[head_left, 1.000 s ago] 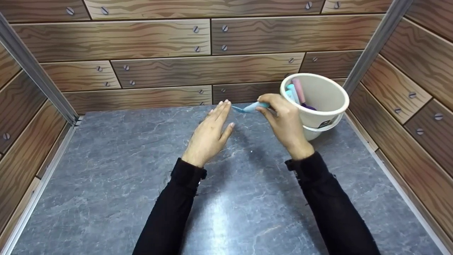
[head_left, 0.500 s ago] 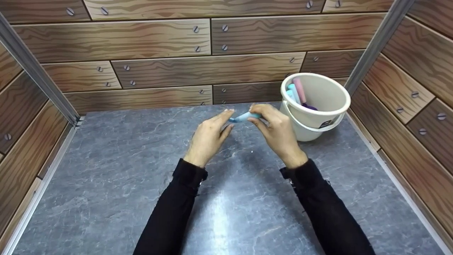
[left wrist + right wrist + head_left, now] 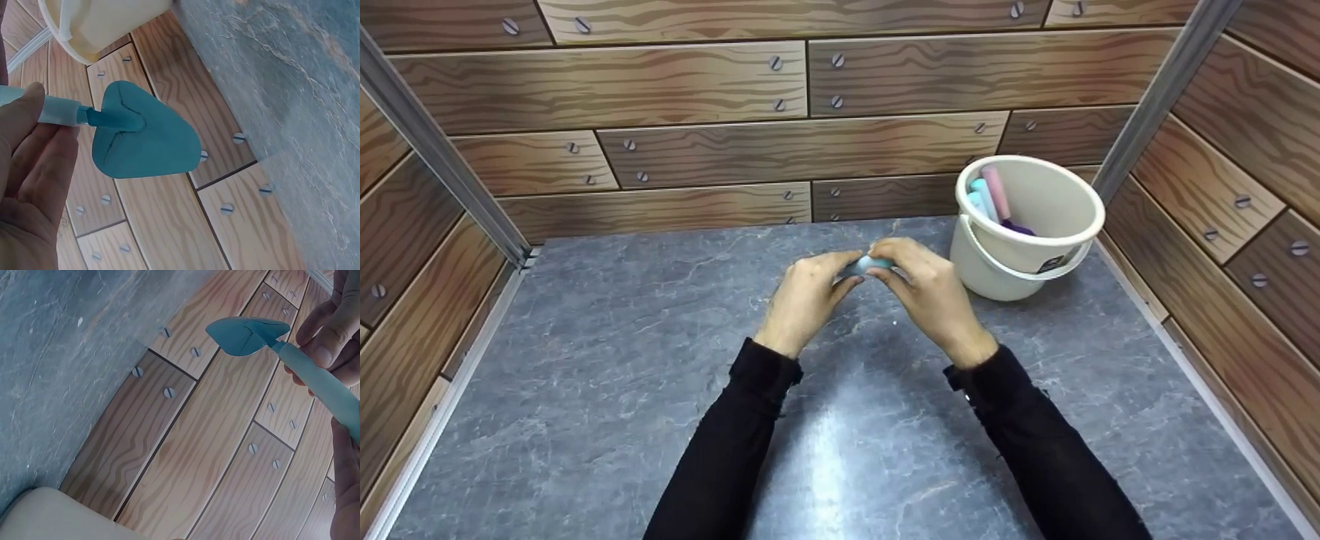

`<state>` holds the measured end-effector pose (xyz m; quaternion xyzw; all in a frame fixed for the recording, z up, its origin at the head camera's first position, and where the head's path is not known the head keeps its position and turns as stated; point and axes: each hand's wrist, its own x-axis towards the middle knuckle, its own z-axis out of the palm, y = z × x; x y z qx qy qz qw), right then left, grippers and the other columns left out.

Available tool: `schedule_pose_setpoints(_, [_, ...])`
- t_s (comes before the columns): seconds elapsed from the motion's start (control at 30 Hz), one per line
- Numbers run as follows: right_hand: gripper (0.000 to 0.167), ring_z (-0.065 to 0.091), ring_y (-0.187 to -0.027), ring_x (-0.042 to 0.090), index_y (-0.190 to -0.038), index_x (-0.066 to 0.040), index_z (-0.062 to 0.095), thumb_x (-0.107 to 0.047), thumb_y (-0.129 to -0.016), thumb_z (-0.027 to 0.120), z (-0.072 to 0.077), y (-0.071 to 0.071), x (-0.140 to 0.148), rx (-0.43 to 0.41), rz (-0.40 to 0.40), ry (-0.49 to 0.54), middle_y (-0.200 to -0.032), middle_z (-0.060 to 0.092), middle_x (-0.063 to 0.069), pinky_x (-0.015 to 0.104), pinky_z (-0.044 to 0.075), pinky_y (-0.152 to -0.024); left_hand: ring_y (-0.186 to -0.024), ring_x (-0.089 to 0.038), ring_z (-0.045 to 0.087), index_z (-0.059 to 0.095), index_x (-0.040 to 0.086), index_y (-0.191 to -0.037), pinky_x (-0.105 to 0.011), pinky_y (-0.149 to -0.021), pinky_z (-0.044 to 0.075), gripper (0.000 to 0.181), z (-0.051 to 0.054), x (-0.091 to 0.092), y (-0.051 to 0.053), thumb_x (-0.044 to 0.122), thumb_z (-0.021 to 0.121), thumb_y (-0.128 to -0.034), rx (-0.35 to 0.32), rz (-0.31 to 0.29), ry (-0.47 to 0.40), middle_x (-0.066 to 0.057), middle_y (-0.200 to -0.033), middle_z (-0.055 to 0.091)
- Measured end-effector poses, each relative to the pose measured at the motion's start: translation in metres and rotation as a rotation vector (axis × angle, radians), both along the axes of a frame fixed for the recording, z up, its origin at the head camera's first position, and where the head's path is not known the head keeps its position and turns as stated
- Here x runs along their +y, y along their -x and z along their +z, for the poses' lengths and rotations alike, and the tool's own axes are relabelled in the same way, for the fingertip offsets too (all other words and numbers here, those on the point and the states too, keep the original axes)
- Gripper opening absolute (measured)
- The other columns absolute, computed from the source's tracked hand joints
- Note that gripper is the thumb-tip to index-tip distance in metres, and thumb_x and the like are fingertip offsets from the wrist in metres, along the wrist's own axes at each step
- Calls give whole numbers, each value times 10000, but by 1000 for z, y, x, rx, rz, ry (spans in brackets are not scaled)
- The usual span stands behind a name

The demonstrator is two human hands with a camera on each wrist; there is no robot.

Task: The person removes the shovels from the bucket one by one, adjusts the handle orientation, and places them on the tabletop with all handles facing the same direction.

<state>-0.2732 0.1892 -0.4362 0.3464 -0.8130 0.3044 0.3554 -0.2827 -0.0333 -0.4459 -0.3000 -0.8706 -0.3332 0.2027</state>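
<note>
A small trowel (image 3: 872, 264) with a pale blue handle and a teal pointed blade (image 3: 149, 143) is held above the table between both hands. My left hand (image 3: 804, 296) pinches the handle close to the blade's neck. Toward the handle's other end, my right hand (image 3: 928, 295) holds it between thumb and fingers. Seen in the right wrist view, the handle (image 3: 318, 377) runs down to the right, partly covered by fingers. From the head view the blade is mostly hidden behind the left hand.
To the right stands a cream bucket (image 3: 990, 266) with its handle hanging down in front. Inside lean a pink-handled item (image 3: 994, 191), light blue ones (image 3: 982, 199) and something purple (image 3: 1017, 227). Wood-print walls (image 3: 697, 82) enclose the grey marbled table (image 3: 607, 360).
My right hand has brought the trowel left and toward me, away from the bucket. My left hand, earlier open and apart from it, now grips the trowel too.
</note>
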Motion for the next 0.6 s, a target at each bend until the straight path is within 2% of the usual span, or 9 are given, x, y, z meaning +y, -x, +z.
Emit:
schedule_pose_setpoints(0.1, [245,848,-1234,309,-1230,-12,828,-178,-1053,855,0,0,0,-1,8,-1,-1254,865,140,365,688,-1144,-1240,-336,873,826,25,-1391,-436,-1077,732,312,-1,1,2,155,804,-1109,16,-10,-14,-169,-1344,880])
schedule_pose_setpoints(0.23, [242,849,-1220,314,-1232,-16,829,-143,-1032,876,1,-1,-1,6,15,9,-1248,866,130,375,698,-1121,-1199,-341,874,823,22,-1350,-434,-1052,738,261,-4,-2,5,119,814,-1108,79,-34,-6,-174,-1294,887])
schedule_pose_setpoints(0.33, [243,848,-1215,318,-1239,-18,828,-114,-1023,883,2,-1,0,12,20,9,-1250,866,122,384,703,-1106,-1171,-342,869,806,11,-1336,-418,-1030,744,247,-5,-5,7,88,822,-1102,117,-59,12,-182,-1273,881])
schedule_pose_setpoints(0.6, [253,842,-1237,298,-1280,-25,817,-154,-1065,849,3,-2,1,10,32,-39,-1285,849,130,369,705,-1112,-1145,-315,854,770,18,-1333,-416,-1020,742,235,-6,-9,11,91,812,-1113,187,-90,91,-144,-1243,862])
